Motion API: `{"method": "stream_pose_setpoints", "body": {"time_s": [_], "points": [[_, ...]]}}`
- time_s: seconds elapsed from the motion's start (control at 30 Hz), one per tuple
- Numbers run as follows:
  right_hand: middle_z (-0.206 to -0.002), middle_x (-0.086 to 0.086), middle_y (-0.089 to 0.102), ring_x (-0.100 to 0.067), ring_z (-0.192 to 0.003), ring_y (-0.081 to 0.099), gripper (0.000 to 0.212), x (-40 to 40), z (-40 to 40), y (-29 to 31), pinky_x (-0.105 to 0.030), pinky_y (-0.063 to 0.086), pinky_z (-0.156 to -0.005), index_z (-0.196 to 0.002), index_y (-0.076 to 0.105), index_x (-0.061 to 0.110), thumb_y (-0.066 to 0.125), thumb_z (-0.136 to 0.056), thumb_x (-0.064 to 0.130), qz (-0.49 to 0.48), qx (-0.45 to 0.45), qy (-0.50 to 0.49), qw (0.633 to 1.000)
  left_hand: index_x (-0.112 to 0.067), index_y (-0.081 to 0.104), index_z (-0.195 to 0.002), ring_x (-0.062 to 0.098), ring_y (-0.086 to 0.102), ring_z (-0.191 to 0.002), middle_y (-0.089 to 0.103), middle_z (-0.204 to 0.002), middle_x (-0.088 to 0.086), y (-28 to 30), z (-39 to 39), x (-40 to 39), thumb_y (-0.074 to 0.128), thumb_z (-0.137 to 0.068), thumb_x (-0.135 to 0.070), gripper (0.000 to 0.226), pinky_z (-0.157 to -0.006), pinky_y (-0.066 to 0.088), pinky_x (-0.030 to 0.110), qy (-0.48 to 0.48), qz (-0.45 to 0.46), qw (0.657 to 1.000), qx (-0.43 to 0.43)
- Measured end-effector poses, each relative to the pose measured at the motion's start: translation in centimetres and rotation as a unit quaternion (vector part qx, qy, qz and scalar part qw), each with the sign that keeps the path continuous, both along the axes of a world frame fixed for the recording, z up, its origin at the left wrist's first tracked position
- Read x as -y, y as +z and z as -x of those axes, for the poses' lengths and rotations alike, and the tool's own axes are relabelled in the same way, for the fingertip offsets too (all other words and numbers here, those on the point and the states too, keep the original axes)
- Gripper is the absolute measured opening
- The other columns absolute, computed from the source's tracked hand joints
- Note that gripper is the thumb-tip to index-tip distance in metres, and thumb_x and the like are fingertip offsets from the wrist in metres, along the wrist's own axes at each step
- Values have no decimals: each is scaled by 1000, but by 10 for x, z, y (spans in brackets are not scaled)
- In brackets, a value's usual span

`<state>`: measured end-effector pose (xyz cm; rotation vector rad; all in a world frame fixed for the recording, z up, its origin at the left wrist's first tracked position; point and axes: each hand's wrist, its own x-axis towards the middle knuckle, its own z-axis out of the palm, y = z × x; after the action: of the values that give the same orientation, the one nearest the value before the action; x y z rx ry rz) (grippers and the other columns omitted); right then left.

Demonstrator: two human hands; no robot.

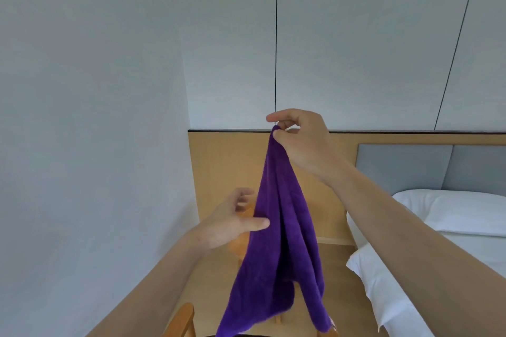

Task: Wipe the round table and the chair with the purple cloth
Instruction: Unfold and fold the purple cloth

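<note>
Right hand is raised in front of the wall, thumb and forefinger pinched tight on the top corner of the purple cloth; the other fingers are curled in. The cloth hangs straight down from that pinch in long loose folds, with its bottom edge dropping toward the chair at the lower edge of the view. Nothing supports it but the pinch.

Left hand is lower, beside the cloth's left edge about midway down, with fingers spread and relaxed and the thumb tip touching or almost touching the fabric. It is not gripping; the palm is open.

The cloth looks soft, light, floppy and plush, probably microfibre. It is not slippery and not fragile, and it should bunch easily. Holding by one corner is fine for shaking it out but poor for wiping. Better to gather or fold it into a pad and press with a flat palm, so the left hand likely needs to catch the hanging edge or a lower corner.

An orange-brown round shape shows behind the left hand and cloth. It may be the round table but it is mostly hidden, so I cannot tell. A bed with white bedding stands at right, well apart from the cloth.

No wiping contact yet.
</note>
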<state>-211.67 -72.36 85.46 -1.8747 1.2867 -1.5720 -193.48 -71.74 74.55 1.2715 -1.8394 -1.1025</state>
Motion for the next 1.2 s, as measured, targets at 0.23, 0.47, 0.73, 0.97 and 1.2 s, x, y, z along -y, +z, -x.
{"method": "stream_pose_setpoints", "body": {"time_s": [0.23, 0.47, 0.73, 0.97, 1.2], "points": [[-100, -8, 65, -19, -87, 70, 25, 15, 0, -24, -28, 63, -69, -101, 74, 12, 58, -95, -6, -154, 193, 8, 969, -18, 53, -97, 12, 64, -77, 64, -90, -2, 8, 42, -6, 81, -80, -45, 42, -66, 53, 22, 85, 123, 981, -123], [-98, -2, 69, -16, -96, 68, 42, 26, 15, -42, -35, 58, -93, -108, 70, 22, 64, -86, -13, -137, 107, -3, 985, -23, 59, -93, 15, 70, -80, 67, -91, -6, 7, 58, 39, 60, -96, -20, 4, -79, 60, 42, 114, 165, 979, 23], [-84, 0, 67, -2, -66, 65, 34, 28, 38, -42, -20, 56, -68, -101, 73, 18, 66, -85, -11, -114, 94, -20, 989, -16, 59, -100, 13, 71, -84, 68, -97, -2, 16, 82, 54, 70, -94, -33, 21, -75, 62, 36, 67, 114, 990, -46], [-95, 2, 68, -9, -88, 64, 28, 36, 57, -38, -26, 58, -83, -105, 72, 24, 65, -93, 1, -117, 46, -21, 992, -9, 67, -98, 18, 69, -86, 71, -92, 3, 29, 83, 60, 54, -98, -14, 14, -83, 56, 34, -61, 15, 990, -126], [-95, 3, 65, -8, -88, 60, 24, 37, 57, -65, -17, 53, -75, -110, 76, 15, 67, -92, 1, -169, 5, 10, 986, -6, 69, -117, 31, 72, -104, 75, -111, 14, 20, 86, 50, 66, -97, -40, 39, -98, 56, 45, -97, -119, 988, -24]]}}
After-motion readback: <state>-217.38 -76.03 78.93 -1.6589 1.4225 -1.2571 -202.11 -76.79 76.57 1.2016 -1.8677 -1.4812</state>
